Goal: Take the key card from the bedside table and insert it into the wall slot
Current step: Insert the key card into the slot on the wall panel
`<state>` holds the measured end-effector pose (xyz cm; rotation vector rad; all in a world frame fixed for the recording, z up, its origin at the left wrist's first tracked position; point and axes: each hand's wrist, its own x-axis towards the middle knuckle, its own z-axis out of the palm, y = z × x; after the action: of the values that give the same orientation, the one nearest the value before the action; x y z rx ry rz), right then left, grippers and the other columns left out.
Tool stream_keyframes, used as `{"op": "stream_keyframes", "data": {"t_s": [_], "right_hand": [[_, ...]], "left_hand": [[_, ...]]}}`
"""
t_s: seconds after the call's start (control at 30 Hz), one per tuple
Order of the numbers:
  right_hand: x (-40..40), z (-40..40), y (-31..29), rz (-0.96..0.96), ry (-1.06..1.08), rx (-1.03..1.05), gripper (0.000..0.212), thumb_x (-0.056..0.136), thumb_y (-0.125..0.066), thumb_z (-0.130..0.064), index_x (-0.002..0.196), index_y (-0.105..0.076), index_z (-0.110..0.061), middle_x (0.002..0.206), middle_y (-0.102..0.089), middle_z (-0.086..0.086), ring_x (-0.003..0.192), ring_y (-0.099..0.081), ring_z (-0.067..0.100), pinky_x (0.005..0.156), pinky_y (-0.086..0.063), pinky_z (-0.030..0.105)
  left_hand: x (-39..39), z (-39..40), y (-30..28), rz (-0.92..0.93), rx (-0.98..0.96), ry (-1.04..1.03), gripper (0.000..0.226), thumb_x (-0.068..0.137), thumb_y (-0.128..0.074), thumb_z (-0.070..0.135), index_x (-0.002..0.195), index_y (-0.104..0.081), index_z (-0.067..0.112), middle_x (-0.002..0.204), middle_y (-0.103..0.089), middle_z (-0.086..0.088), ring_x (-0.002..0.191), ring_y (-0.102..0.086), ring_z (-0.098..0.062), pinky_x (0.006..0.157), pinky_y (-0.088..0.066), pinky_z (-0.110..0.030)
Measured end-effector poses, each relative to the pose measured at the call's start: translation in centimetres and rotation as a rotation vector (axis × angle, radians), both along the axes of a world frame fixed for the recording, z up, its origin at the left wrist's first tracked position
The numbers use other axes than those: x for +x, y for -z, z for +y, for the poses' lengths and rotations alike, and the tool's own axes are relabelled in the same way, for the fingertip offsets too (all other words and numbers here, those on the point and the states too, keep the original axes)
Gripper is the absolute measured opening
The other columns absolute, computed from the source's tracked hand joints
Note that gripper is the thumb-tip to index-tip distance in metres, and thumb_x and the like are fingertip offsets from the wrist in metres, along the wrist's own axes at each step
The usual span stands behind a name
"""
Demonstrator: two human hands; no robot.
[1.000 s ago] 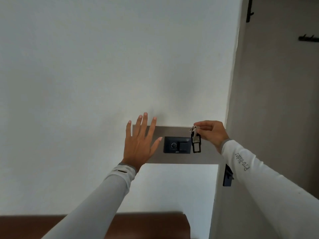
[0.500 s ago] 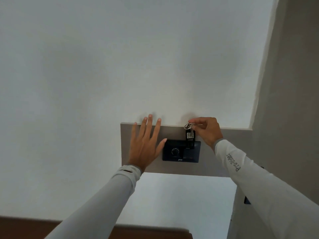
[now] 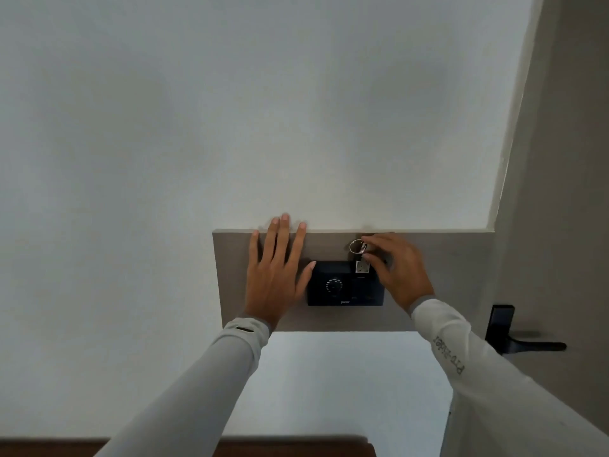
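So my right hand point(image 3: 400, 272) is pinching the small black key card point(image 3: 361, 267) at the black wall slot panel point(image 3: 344, 285); left hand point(image 3: 273, 275) lies open, flat. Tilted, it could jam there.

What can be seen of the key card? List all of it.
The key card shows as a small pale tag with faint dark marks, hanging upright from a metal ring. The right hand pinches it at the top right corner of the black wall panel, which has a dial. Fingers hide its right edge; how far it sits in the slot cannot be told.
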<state>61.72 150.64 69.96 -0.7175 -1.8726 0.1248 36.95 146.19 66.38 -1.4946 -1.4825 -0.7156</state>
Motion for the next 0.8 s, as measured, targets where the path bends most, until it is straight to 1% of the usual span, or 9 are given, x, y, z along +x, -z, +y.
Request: {"op": "stream_keyframes", "data": {"t_s": [0.1,0.17,0.27,0.4,0.5,0.57,0.67,0.73,0.8], "right_hand": [[0.4,0.0,0.4,-0.198,0.185,0.213,0.035,0.088,-0.067,-0.024,0.120,-0.068,-0.010,0.126,-0.060,0.008,0.118,-0.053,0.026,0.102,-0.047,0.036],[0.5,-0.4,0.6,-0.282,0.237,0.277,0.042,0.090,-0.062,-0.033,0.125,-0.063,-0.009,0.138,-0.054,0.010,0.128,-0.049,0.028,0.109,-0.042,0.037],[0.5,-0.8,1.0,-0.382,0.252,0.230,0.057,0.092,-0.054,-0.045,0.136,-0.052,-0.008,0.150,-0.045,0.009,0.140,-0.041,0.027,0.117,-0.035,0.038],[0.8,-1.2,1.2,-0.473,0.230,0.155,0.074,0.089,-0.054,-0.052,0.147,-0.039,-0.008,0.161,-0.032,0.008,0.151,-0.026,0.025,0.124,-0.022,0.041],[1.2,-1.3,0.5,-0.517,0.216,0.127,0.074,0.089,-0.054,-0.055,0.147,-0.041,-0.012,0.163,-0.028,0.005,0.153,-0.022,0.023,0.125,-0.019,0.037],[1.4,-1.3,0.1,-0.557,0.216,0.126,0.072,0.090,-0.053,-0.056,0.146,-0.043,-0.013,0.164,-0.027,0.005,0.153,-0.021,0.023,0.126,-0.016,0.035],[1.5,-1.5,-0.2,-0.602,0.212,0.076,0.078,0.089,-0.051,-0.059,0.151,-0.035,-0.015,0.167,-0.016,0.003,0.155,-0.012,0.020,0.126,-0.011,0.035],[1.4,-1.7,-0.4,-0.626,0.212,0.041,0.084,0.088,-0.052,-0.062,0.154,-0.029,-0.016,0.168,-0.010,0.003,0.156,-0.006,0.019,0.127,-0.009,0.036],[1.4,-1.9,-0.7,-0.647,0.213,0.028,0.087,0.086,-0.055,-0.062,0.154,-0.028,-0.016,0.168,-0.009,0.004,0.156,-0.006,0.020,0.127,-0.008,0.038]], "left_hand": [[0.3,-0.1,0.0,-0.018,-0.007,0.005,0.069,0.110,-0.041,0.053,0.166,-0.031,0.014,0.171,-0.032,-0.023,0.159,-0.029,-0.039,0.123,-0.035,-0.067],[0.4,-0.4,-0.2,-0.022,-0.023,0.000,0.070,0.109,-0.041,0.054,0.165,-0.031,0.014,0.171,-0.032,-0.023,0.159,-0.030,-0.040,0.122,-0.035,-0.067],[0.5,-1.0,-0.5,-0.020,-0.044,-0.008,0.070,0.109,-0.040,0.055,0.165,-0.032,0.013,0.171,-0.032,-0.022,0.159,-0.030,-0.039,0.122,-0.037,-0.066],[0.2,-1.7,-0.4,-0.007,-0.073,-0.022,0.073,0.109,-0.038,0.058,0.166,-0.030,0.012,0.173,-0.030,-0.021,0.159,-0.030,-0.038,0.123,-0.036,-0.064],[0.6,-2.2,-0.2,-0.035,-0.077,-0.047,0.076,0.108,-0.039,0.059,0.166,-0.030,0.011,0.173,-0.030,-0.021,0.159,-0.030,-0.038,0.123,-0.036,-0.063],[1.0,-2.5,-0.3,-0.065,-0.109,-0.060,0.078,0.107,-0.036,0.060,0.166,-0.027,0.010,0.174,-0.025,-0.021,0.161,-0.025,-0.037,0.124,-0.035,-0.063],[1.6,-3.2,-0.2,-0.086,-0.163,-0.071,0.082,0.106,-0.029,0.062,0.167,-0.024,0.009,0.175,-0.021,-0.021,0.162,-0.019,-0.036,0.126,-0.032,-0.064],[1.6,-3.8,0.0,-0.077,-0.161,-0.086,0.082,0.105,-0.029,0.063,0.166,-0.027,0.008,0.174,-0.024,-0.022,0.162,-0.022,-0.036,0.125,-0.033,-0.065],[1.7,-4.6,0.2,-0.068,-0.154,-0.103,0.083,0.104,-0.029,0.064,0.165,-0.030,0.008,0.173,-0.026,-0.022,0.161,-0.025,-0.036,0.125,-0.034,-0.065]]}}
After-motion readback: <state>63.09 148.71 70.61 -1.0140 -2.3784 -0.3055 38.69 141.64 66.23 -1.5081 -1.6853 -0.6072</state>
